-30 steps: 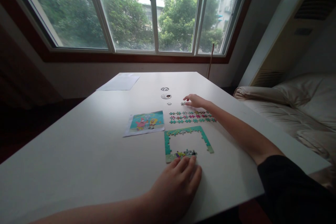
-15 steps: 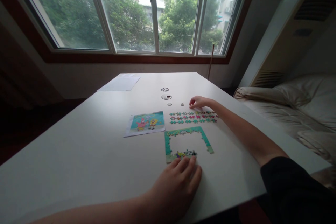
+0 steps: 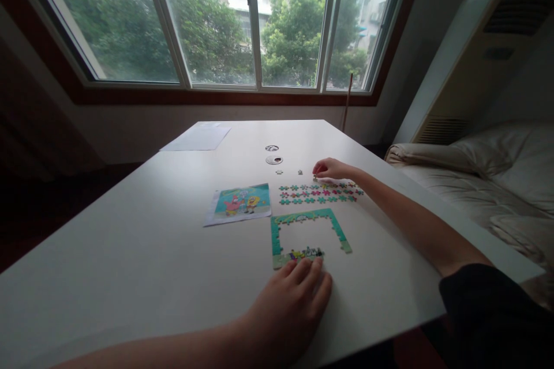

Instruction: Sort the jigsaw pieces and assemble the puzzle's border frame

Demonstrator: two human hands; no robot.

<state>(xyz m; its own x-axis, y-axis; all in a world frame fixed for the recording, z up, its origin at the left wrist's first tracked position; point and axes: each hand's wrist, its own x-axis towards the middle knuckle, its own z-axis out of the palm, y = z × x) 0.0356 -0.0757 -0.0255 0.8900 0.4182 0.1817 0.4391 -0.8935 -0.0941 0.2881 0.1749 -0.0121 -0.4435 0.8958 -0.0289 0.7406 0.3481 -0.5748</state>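
Observation:
My right hand (image 3: 331,168) pinches a small puzzle piece (image 3: 315,178) between thumb and fingertips, just beyond the rows of loose puzzle pieces (image 3: 317,192). My left hand (image 3: 298,294) lies palm down, its fingertips on the bottom edge of the partly joined puzzle (image 3: 277,239). Its fingers are stretched out and hold nothing. The joined pieces form a green border around a bare middle, with a gap at the lower right corner. Two single pieces, one on the left (image 3: 279,172) and one on the right (image 3: 300,172), lie apart beyond the rows.
A cartoon picture sheet (image 3: 242,203) lies left of the puzzle. Two round items, one farther (image 3: 272,148) and one nearer (image 3: 274,160), sit in the table's (image 3: 151,253) far middle. White papers (image 3: 197,137) lie far left. A pale sofa (image 3: 467,173) stands at right.
At my right hand's fingertips a puzzle piece now shows, slightly raised from the table. That hand has shifted a little to the right. My left hand stays on the puzzle's bottom edge.

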